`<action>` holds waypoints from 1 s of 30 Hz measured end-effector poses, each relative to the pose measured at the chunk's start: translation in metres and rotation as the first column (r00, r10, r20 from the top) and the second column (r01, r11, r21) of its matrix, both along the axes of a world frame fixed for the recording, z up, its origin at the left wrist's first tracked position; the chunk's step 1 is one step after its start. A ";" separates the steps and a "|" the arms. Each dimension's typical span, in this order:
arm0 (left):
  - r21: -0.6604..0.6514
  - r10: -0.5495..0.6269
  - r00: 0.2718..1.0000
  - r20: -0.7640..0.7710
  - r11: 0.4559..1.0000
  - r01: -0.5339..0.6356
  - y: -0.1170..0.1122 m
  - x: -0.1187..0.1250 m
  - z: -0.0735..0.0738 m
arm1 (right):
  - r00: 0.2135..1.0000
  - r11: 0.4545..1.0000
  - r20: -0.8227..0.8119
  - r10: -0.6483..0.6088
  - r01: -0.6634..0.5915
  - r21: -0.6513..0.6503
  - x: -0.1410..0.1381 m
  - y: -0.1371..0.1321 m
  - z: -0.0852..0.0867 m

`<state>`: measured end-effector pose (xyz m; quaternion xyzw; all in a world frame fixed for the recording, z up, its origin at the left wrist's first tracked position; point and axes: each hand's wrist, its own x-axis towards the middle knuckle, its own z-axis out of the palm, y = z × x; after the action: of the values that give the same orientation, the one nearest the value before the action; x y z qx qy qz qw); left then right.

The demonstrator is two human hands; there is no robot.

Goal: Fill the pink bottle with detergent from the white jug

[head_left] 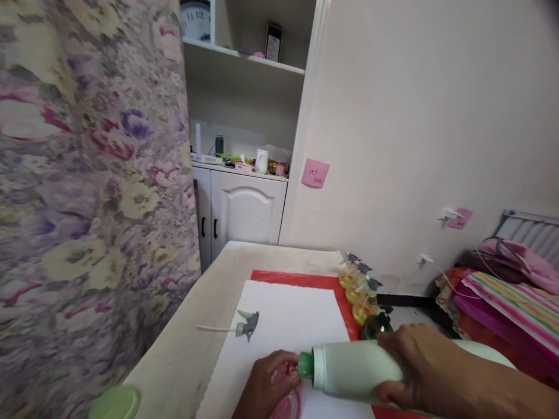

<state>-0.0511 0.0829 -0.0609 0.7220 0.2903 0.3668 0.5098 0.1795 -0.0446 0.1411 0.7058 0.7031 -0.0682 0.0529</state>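
My right hand point(413, 361) is wrapped round a pale green flask point(349, 366), which lies tilted nearly level with its mouth to the left. A darker green spout point(305, 365) sticks out of that mouth. My left hand point(266, 384) grips a clear pink bottle point(288, 404) at its upper part, right against the spout. The join between spout and bottle is partly behind my fingers. Beyond my left hand, a grey and green spray trigger point(247, 325) with a thin white tube lies across the edge of the white sheet point(292, 314).
Several yellow spray bottles point(360, 305) and a dark green bottle point(373, 327) stand along the table's right side. A light green lid point(114, 402) sits at the near left. Red sheeting point(297, 279) shows under the white sheet. A floral curtain point(96, 174) hangs at left.
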 end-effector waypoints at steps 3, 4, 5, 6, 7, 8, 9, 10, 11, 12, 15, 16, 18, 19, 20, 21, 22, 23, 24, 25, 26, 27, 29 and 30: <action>0.010 -0.001 1.000 -0.009 1.000 0.001 0.000 0.000 0.000 | 0.999 0.999 0.028 0.022 -0.022 0.032 0.003 -0.001 -0.004; 0.011 -0.003 1.000 -0.007 1.000 0.003 0.000 0.000 0.001 | 0.999 0.999 0.032 0.025 -0.026 0.037 0.004 -0.001 -0.005; 0.010 -0.006 1.000 -0.004 1.000 0.006 -0.001 0.000 0.002 | 0.999 0.999 0.033 0.027 -0.028 0.036 0.005 -0.001 -0.006; 0.007 -0.006 1.000 -0.001 1.000 0.006 -0.001 0.000 0.003 | 0.999 0.999 0.033 0.028 -0.029 0.040 0.005 -0.001 -0.007; 0.001 -0.003 1.000 0.000 1.000 0.003 -0.001 0.000 0.003 | 0.999 0.999 0.031 0.029 -0.030 0.041 0.005 -0.001 -0.008; -0.005 -0.001 1.000 0.000 1.000 0.001 -0.001 -0.001 0.004 | 0.999 0.998 0.030 0.032 -0.033 0.045 0.005 -0.002 -0.008; -0.010 -0.001 1.000 0.003 1.000 0.001 -0.001 -0.001 0.004 | 0.999 0.998 0.032 0.036 -0.037 0.051 0.005 -0.002 -0.008; -0.013 -0.003 1.000 0.007 1.000 0.003 -0.001 -0.001 0.004 | 0.999 0.998 0.035 0.039 -0.040 0.054 0.005 -0.002 -0.008; -0.011 -0.004 1.000 0.009 1.000 0.004 -0.001 -0.001 0.004 | 0.998 0.998 0.038 0.041 -0.043 0.054 0.005 -0.002 -0.008; -0.008 -0.005 1.000 0.008 1.000 0.005 -0.001 -0.002 0.004 | 0.998 0.998 0.042 0.041 -0.043 0.051 0.005 -0.002 -0.008; 0.004 -0.011 1.000 -0.001 1.000 0.011 -0.001 -0.002 0.002 | 0.998 0.998 0.045 0.049 -0.050 0.041 0.006 -0.002 -0.008; 0.009 -0.013 1.000 -0.004 1.000 0.013 -0.001 -0.002 0.002 | 0.998 0.998 0.044 0.051 -0.053 0.042 0.006 -0.001 -0.008; 0.014 -0.011 1.000 -0.005 1.000 0.011 -0.001 -0.002 0.002 | 0.998 0.998 0.036 0.049 -0.051 0.044 0.006 -0.001 -0.007; 0.017 -0.008 1.000 -0.007 1.000 0.008 -0.001 -0.001 0.002 | 0.998 0.998 0.034 0.045 -0.047 0.046 0.006 0.000 -0.006; 0.018 -0.004 1.000 -0.008 1.000 0.004 -0.001 -0.001 0.003 | 0.999 0.998 0.034 0.038 -0.040 0.041 0.005 0.000 -0.005; 0.018 -0.003 1.000 -0.006 1.000 0.003 -0.001 -0.001 0.003 | 0.999 0.999 0.034 0.031 -0.032 0.033 0.004 0.000 -0.004; 0.017 -0.004 1.000 -0.002 1.000 0.004 -0.002 -0.001 0.004 | 0.999 0.999 0.034 0.023 -0.024 0.025 0.003 0.000 -0.003; 0.016 -0.008 1.000 0.003 1.000 0.008 -0.002 -0.001 0.004 | 0.999 1.000 0.032 0.015 -0.016 0.015 0.002 0.000 -0.002; 0.016 -0.012 1.000 0.006 1.000 0.012 -0.002 -0.001 0.005 | 1.000 1.000 0.030 0.006 -0.006 0.006 0.001 0.000 -0.002; 0.015 -0.013 1.000 0.008 1.000 0.013 -0.002 -0.001 0.005 | 1.000 1.000 0.031 0.000 -0.001 0.004 0.001 0.000 -0.002; 0.013 -0.014 1.000 0.007 1.000 0.013 -0.002 -0.001 0.005 | 0.999 1.000 0.034 -0.001 0.001 0.006 0.001 -0.001 -0.002; 0.012 -0.012 1.000 0.004 1.000 0.012 -0.002 0.000 0.005 | 0.999 1.000 0.040 0.003 -0.004 0.015 0.001 -0.001 -0.003; 0.009 -0.011 1.000 0.003 1.000 0.011 -0.002 0.000 0.005 | 0.998 0.999 0.056 0.021 -0.023 0.030 0.003 -0.001 -0.004; 0.009 -0.013 1.000 0.004 1.000 0.013 -0.002 0.000 0.005 | 0.998 0.999 0.061 0.032 -0.034 0.036 0.004 -0.001 -0.005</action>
<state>-0.0513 0.0812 -0.0559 0.7254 0.2829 0.3664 0.5094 0.1831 -0.0456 0.1365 0.6968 0.7138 -0.0330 0.0621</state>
